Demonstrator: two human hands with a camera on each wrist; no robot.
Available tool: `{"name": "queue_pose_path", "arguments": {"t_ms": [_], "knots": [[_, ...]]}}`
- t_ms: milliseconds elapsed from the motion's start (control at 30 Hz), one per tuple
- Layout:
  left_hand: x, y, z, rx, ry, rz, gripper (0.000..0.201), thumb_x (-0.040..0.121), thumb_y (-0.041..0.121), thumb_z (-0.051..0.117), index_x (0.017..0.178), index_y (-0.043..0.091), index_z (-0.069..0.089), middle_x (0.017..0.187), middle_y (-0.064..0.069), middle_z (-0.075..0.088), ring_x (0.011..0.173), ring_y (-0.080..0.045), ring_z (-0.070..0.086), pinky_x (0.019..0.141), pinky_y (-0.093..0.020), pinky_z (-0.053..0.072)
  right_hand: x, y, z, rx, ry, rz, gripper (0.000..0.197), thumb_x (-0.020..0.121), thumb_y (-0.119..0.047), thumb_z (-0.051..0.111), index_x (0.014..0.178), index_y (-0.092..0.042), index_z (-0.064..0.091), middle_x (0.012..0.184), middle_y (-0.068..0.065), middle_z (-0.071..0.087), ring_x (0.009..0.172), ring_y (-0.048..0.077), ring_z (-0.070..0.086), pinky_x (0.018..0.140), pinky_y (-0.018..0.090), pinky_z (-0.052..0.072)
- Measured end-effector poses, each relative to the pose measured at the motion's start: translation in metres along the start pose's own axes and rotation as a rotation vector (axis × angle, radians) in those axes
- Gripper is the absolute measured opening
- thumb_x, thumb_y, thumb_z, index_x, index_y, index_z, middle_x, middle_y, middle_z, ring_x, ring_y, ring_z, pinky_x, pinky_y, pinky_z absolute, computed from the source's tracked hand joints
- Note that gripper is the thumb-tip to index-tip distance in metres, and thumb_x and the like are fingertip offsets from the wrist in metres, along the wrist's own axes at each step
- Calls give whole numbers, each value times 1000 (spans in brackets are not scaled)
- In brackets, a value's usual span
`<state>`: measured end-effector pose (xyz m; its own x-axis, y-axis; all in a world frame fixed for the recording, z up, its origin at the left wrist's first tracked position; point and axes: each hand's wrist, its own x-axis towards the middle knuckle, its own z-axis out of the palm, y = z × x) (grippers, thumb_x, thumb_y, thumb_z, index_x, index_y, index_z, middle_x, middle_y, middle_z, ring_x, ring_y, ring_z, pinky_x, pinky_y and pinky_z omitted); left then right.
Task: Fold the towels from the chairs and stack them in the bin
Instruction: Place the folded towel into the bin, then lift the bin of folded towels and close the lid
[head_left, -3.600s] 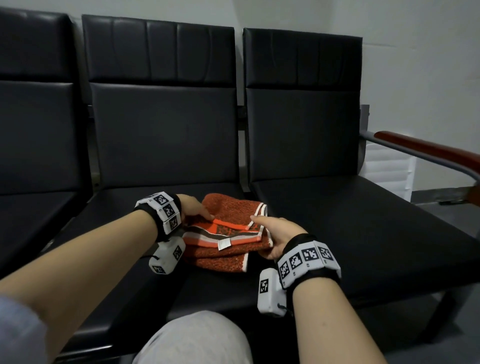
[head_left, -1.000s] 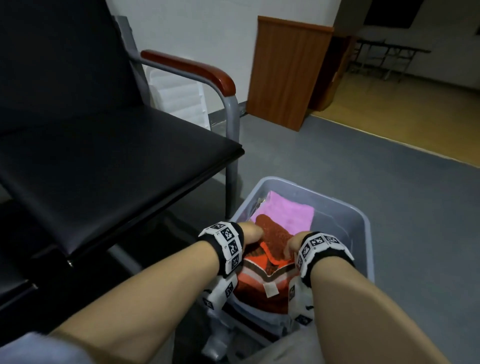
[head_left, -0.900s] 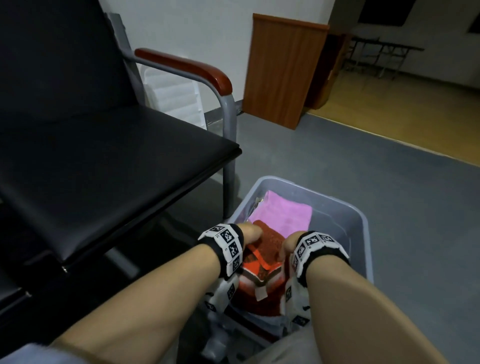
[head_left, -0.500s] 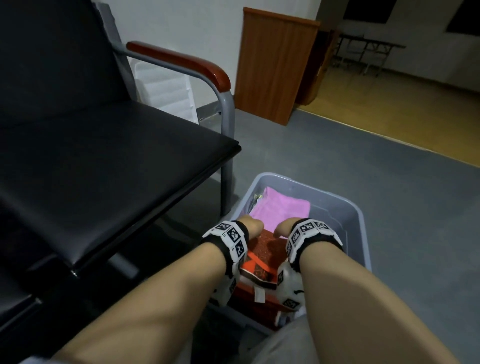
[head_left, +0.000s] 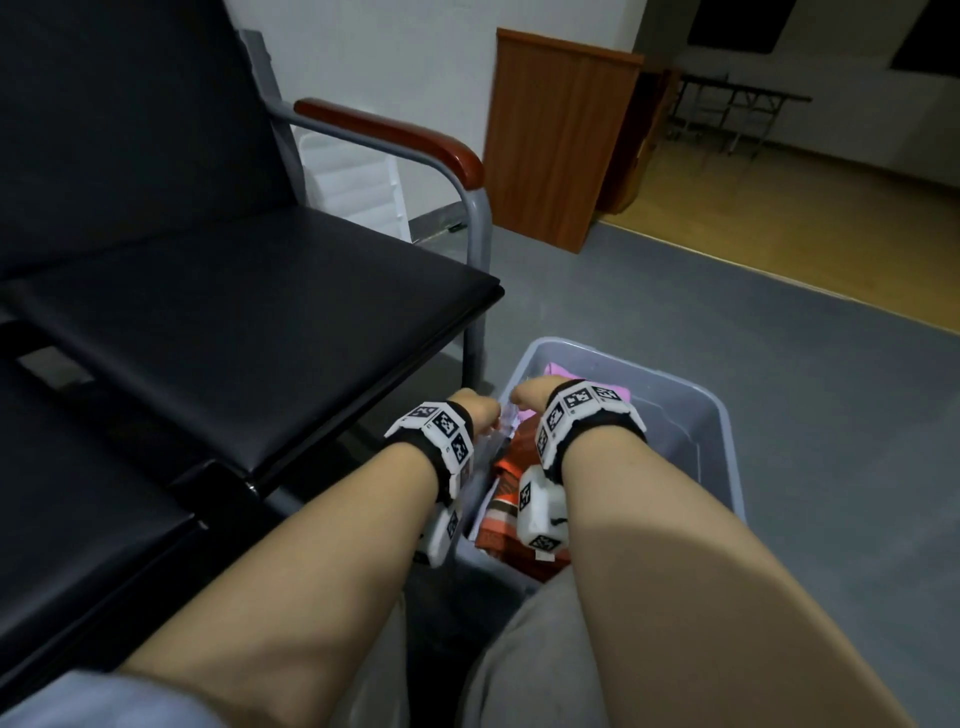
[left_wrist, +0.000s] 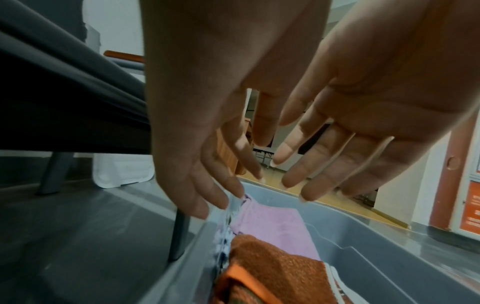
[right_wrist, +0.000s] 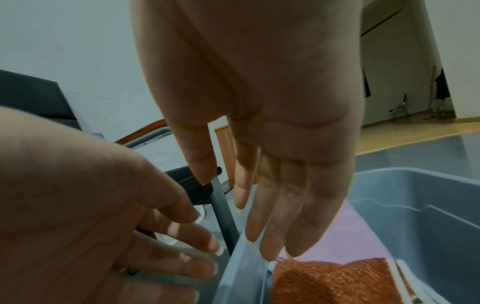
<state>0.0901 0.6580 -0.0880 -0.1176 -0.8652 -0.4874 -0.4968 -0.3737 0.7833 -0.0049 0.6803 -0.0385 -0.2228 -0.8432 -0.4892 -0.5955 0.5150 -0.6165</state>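
The folded orange towel (head_left: 500, 501) lies in the grey plastic bin (head_left: 711, 441) on the floor, overlapping a pink towel (head_left: 558, 372) beneath it. Neither hand touches either towel. My left hand (head_left: 479, 411) hovers over the bin's left rim with straight, spread fingers (left_wrist: 207, 185) and holds nothing. Close beside it my right hand (head_left: 531, 395) is also flat and empty, its fingers (right_wrist: 272, 222) pointing down just above the orange towel (right_wrist: 337, 283) and the pink towel (right_wrist: 363, 236). The left wrist view shows the orange towel (left_wrist: 272, 271) on the pink towel (left_wrist: 272, 224).
A black chair seat (head_left: 249, 332) with a wooden armrest (head_left: 395, 135) stands left of the bin, its metal leg (head_left: 475, 358) close to the bin's corner. A wooden panel (head_left: 556, 140) leans on the far wall. Grey floor (head_left: 779, 338) surrounds the bin.
Both hands carried the orange towel from the chair seat down into the bin, let go of it, and have drawn up and left toward the rim, now empty.
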Motion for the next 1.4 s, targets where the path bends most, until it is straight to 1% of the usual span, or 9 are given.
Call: {"name": "queue_pose_path", "arguments": {"t_ms": [200,500,667,733,833,933,1000,1233,1400], "knots": [[4,-9,-24,-6,52,-21,17,78,11,57,90,1,64,83,-13,61,73,-25,53,67,-29,41,14,-7,19,-40,64,-17,45,89,-22,52,130,-6,53,137,15,53,122,30,55,104,40,45],[51,-8,-14,-3,46,-37,13,79,13,56,85,5,64,90,-19,62,76,-27,57,70,-31,43,72,4,30,303,63,40,50,93,-20,52,140,-6,41,142,8,46,126,29,50,102,39,46],[103,0,7,-33,32,-36,30,85,14,55,109,-2,64,111,-24,64,104,-34,62,70,-28,40,116,22,14,256,152,126,24,85,-17,52,105,-8,58,100,13,65,91,29,62,85,33,50],[118,8,16,-50,25,-45,27,86,11,53,108,-2,64,107,-25,64,98,-33,62,68,-28,41,135,25,9,336,182,117,29,82,-17,53,106,-4,63,102,13,68,91,29,65,88,38,53],[145,19,28,15,50,-46,29,88,12,52,112,0,63,117,-23,62,109,-35,59,85,-34,48,156,25,8,428,84,111,34,94,-18,46,118,2,60,97,8,54,80,22,52,85,34,49],[152,21,34,56,51,-50,29,87,19,52,104,1,68,110,-20,66,104,-34,61,91,-36,50,168,28,8,486,147,168,20,87,-18,47,70,-15,57,77,11,57,80,29,56,87,39,52],[154,22,36,89,64,-57,26,87,18,53,99,2,69,108,-20,66,103,-34,61,92,-39,50,177,31,9,511,229,195,17,74,-23,49,62,-16,56,82,19,66,86,37,64,87,46,54],[132,44,44,281,33,-148,34,97,17,39,116,0,61,125,-23,58,117,-36,52,102,-38,39,151,27,6,400,110,298,29,91,-17,50,107,-3,70,109,16,69,102,30,62,90,33,47],[119,52,39,248,35,-257,32,97,15,42,119,1,60,123,-24,58,115,-37,53,99,-40,42,129,32,-21,388,67,425,27,94,-20,46,106,-9,68,101,10,66,93,26,59,77,25,42]]}}
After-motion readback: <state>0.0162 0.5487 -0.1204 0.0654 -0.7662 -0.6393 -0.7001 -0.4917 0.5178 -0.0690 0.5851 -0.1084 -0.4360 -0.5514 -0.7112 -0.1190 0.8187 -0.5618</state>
